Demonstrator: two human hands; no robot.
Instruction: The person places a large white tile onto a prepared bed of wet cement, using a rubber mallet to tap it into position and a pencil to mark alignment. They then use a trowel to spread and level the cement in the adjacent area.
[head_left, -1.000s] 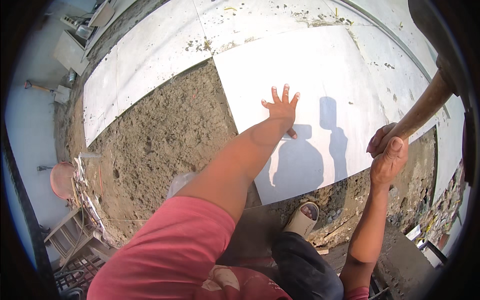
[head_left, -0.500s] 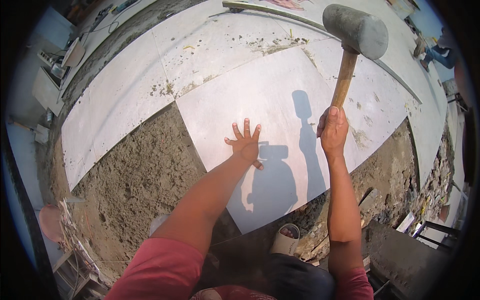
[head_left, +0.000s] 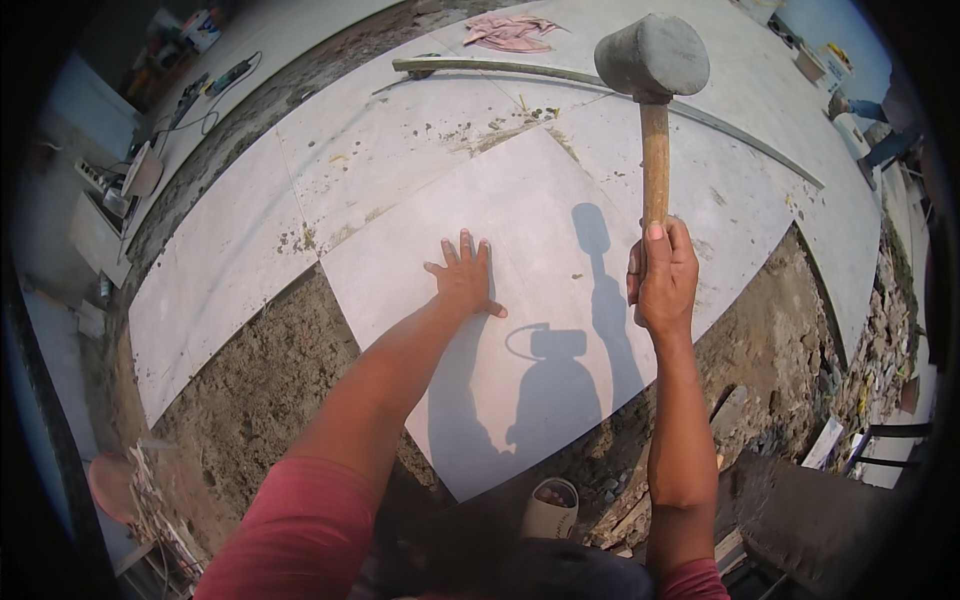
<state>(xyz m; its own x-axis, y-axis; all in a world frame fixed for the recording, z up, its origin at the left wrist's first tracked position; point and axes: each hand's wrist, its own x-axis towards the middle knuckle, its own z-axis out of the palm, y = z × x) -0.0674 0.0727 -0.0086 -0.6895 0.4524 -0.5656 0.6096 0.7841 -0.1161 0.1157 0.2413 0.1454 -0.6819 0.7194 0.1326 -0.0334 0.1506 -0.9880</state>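
Observation:
My right hand (head_left: 665,275) grips the wooden handle of a rubber mallet (head_left: 655,60), its grey head raised above the floor tiles. Flat on a large pale tile (head_left: 540,260) rests my left hand (head_left: 463,278), fingers spread and holding nothing. Shadows of the mallet and of my upper body fall across that tile. To its left lies a bed of rough wet mortar (head_left: 265,385), and more bare grey-brown ground (head_left: 760,310) shows to its right. Other pale tiles (head_left: 225,250) meet its far edges.
A long straight bar (head_left: 520,70) lies over the far tiles, with a pink cloth (head_left: 512,33) behind it. At the far left sits a corded power tool (head_left: 232,76). Rubble (head_left: 865,370) lines the right side. Another person's leg (head_left: 885,148) shows at the far right.
The view has shifted, showing more of the far floor. In the picture, the mallet has moved left and stands more upright. My left hand stays flat on the tile.

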